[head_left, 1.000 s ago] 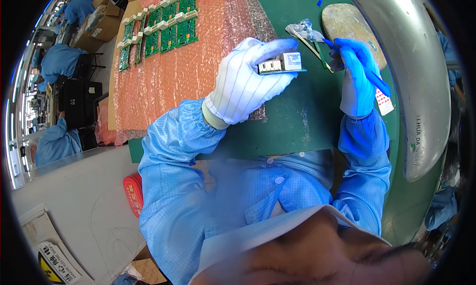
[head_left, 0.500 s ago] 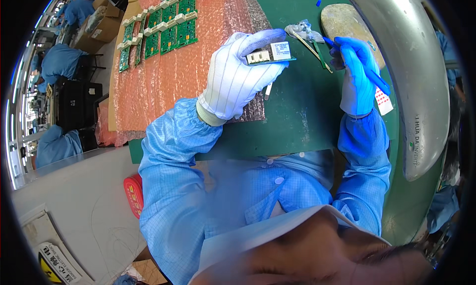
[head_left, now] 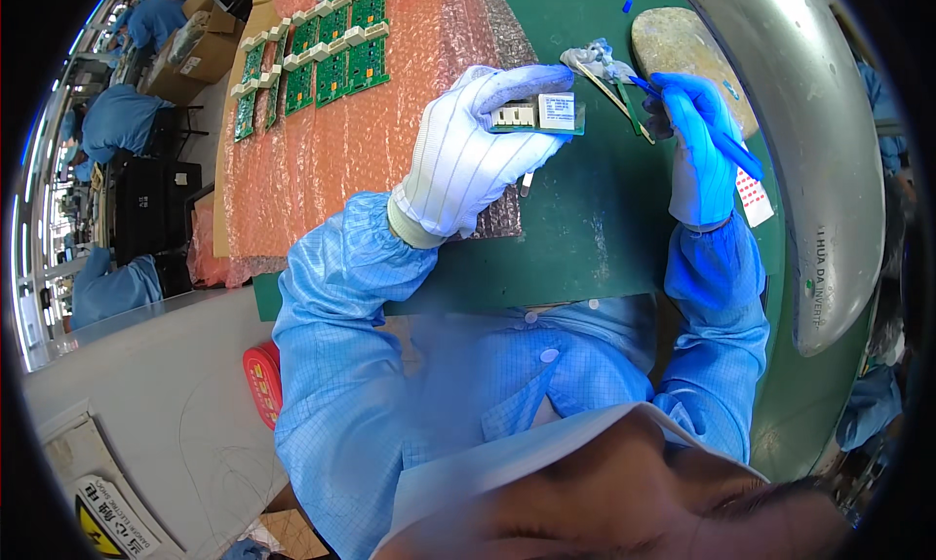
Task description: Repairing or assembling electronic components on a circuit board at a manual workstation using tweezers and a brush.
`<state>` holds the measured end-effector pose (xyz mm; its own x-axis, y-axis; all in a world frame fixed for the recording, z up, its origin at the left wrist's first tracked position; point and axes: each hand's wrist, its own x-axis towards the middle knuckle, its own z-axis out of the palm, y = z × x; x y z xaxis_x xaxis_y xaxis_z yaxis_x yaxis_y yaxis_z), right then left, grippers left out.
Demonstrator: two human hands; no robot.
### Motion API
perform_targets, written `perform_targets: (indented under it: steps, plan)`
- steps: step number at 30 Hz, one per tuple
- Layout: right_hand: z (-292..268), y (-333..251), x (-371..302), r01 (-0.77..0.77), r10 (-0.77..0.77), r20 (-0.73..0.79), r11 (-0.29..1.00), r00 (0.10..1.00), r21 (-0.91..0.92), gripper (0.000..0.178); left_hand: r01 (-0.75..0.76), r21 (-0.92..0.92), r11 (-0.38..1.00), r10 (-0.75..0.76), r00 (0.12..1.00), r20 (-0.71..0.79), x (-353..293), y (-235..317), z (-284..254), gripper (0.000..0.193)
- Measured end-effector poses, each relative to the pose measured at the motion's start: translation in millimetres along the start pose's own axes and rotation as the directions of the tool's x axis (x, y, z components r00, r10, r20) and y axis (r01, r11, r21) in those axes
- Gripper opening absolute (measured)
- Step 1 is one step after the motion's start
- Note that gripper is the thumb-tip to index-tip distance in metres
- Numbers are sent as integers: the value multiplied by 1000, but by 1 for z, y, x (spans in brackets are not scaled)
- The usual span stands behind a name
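Nearest is the wearer's blue checked smock (head_left: 546, 375), with pale buttons down its front. To the near left, a red container (head_left: 262, 385) shows beside the left sleeve (head_left: 341, 258), next to a pale grey panel (head_left: 156, 385). Beyond the smock spreads the green counter (head_left: 585, 258).

Above it, the left hand (head_left: 463, 151), in a white striped glove, holds a small circuit board (head_left: 541, 117); its fingers are closed about the board, which carries a white connector (head_left: 515, 116) and, to the right of that, a white labelled block (head_left: 559, 110). A slim pale strip (head_left: 526, 184) shows just to the near side of this hand.

To the right, well apart from the board, the right hand (head_left: 697, 151), also gloved, has its fingers drawn narrow around a blue pen (head_left: 733, 154), the tip pointing far and left. Near its wrist lies a white strip with red marks (head_left: 753, 199). A silver curved housing (head_left: 829, 141) runs along the right side.

Farther on, a crumpled cloth (head_left: 597, 61) lies with thin sticks (head_left: 616, 99), left of a rounded stone-like slab (head_left: 678, 48). A small blue cap (head_left: 627, 5) lies beyond.

At the far left, rows of green boards (head_left: 331, 68) rest on pink bubble wrap (head_left: 351, 160). Past them are cartons (head_left: 200, 48) and people in blue (head_left: 122, 121).
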<state>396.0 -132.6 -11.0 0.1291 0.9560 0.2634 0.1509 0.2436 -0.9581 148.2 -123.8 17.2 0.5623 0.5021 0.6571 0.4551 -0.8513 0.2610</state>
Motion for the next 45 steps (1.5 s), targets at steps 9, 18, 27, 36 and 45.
perform_targets:
  steps: [9, 18, 27, 36, 45]
  plan:
    - [8, -1, 0, -176, 173, 53, 982, 984, 67, 32, 296, -562, 772, -257, 955, 150, -6, 1, -1, 34]
    - [9, -4, -3, -391, 295, 356, 889, 887, 238, 34, 321, -884, -341, -469, 757, 456, -14, 1, 10, 45]
    - [7, -6, -6, -291, 174, 302, 867, 937, 405, 31, 302, -863, -404, -481, 733, 481, -4, 8, 13, 72]
    - [2, 1, -10, -162, 138, 85, 785, 987, 598, 34, 334, -834, -439, -347, 793, 501, 1, 9, 7, 86]
    - [-2, -2, -15, -90, 65, 69, 885, 995, 457, 35, 539, -812, -224, -331, 742, 583, -3, 14, 10, 95]
